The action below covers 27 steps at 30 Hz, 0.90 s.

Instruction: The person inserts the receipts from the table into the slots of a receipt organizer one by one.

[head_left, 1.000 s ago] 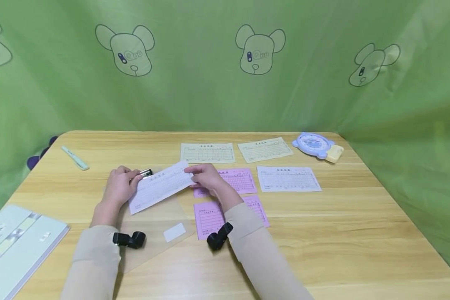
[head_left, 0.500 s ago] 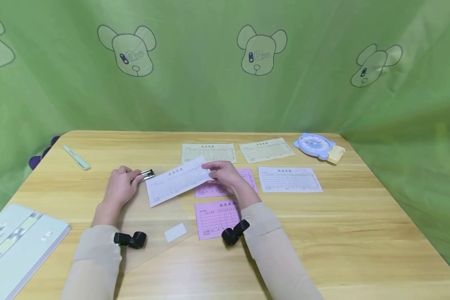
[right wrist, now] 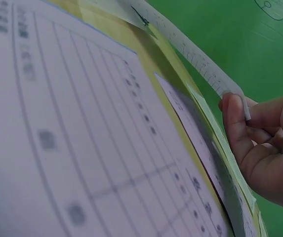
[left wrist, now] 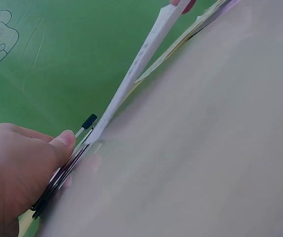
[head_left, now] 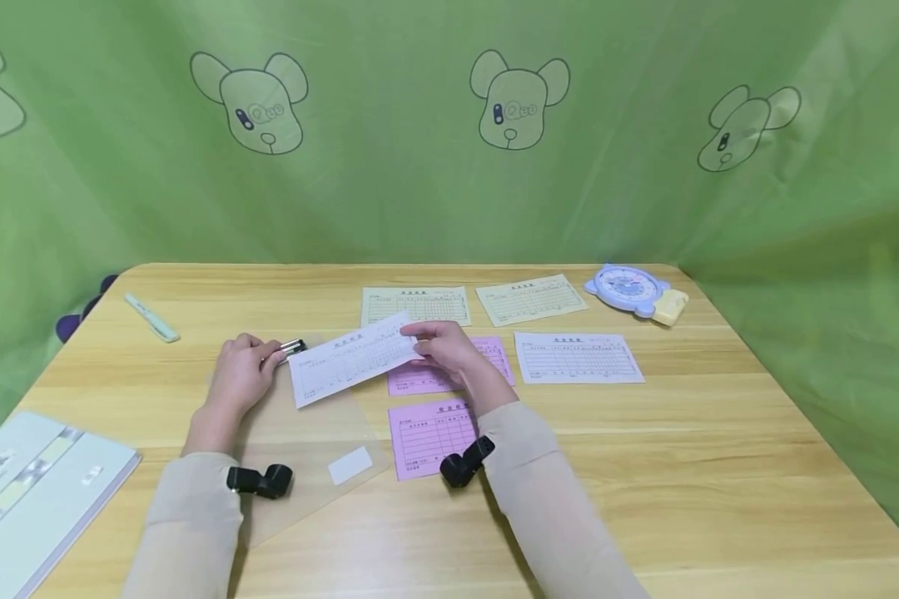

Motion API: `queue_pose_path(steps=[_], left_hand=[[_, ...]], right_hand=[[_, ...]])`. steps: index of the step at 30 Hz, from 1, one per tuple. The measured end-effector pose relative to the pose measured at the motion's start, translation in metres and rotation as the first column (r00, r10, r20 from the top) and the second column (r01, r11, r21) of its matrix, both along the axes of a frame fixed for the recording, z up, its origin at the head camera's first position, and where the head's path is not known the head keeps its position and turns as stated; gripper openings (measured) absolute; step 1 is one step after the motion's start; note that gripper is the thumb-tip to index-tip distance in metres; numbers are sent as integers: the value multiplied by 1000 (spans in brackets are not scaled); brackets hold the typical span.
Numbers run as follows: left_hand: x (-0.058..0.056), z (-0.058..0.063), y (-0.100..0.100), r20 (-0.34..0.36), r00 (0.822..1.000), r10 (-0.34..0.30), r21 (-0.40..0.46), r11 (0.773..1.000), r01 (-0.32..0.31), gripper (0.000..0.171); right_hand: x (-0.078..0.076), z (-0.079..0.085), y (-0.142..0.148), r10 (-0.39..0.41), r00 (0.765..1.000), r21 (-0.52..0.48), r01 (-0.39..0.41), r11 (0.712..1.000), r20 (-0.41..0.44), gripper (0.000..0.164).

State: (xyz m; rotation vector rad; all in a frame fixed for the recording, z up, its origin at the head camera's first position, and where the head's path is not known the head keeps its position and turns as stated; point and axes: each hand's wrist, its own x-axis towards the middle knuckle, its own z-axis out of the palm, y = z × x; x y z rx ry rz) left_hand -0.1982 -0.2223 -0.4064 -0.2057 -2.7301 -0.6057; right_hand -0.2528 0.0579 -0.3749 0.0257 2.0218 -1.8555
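Observation:
A white printed form slip [head_left: 352, 363] slants above a clear plastic sheet [head_left: 292, 491] in the head view. My right hand [head_left: 445, 349] pinches its right end between thumb and fingers. The slip's left end reaches a metal clip [head_left: 294, 348] with black tips at the top of the clear sheet. My left hand [head_left: 243, 370] grips that clip; in the left wrist view its thumb [left wrist: 64, 143] presses on the metal, and the slip's end meets the clip there. Whether the end lies inside the clip is hard to tell.
Two purple slips [head_left: 427, 441] lie beneath and beside my right arm. Another white slip [head_left: 578, 358] and two pale yellow-green slips [head_left: 530, 299] lie farther back. A blue dial [head_left: 628, 287], a pale block [head_left: 670, 308], a mint pen [head_left: 151, 317] and a pale folder [head_left: 52, 491] surround them.
Over the second, my right hand has shifted right with the white slip, uncovering more of the clear sheet. My left hand has stayed at the clip.

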Motion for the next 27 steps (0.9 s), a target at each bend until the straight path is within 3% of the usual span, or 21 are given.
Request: queue_pose_path(steps=[7,12,27], left_hand=[[3,0,0,54,998,18,6,1000,-18,27],[4,1,1,81,996,35,0,999,-35,28],[2,3,1,104,994,30,-3,1000,-29,31]], right_hand=[[4,-4,-27,44,997,123,-36,992,-70,31],[10,-8,-45,72,994,158,-58,986,-82,23],[20,-9,-88,83,995,52,-80,995,-57,27]])
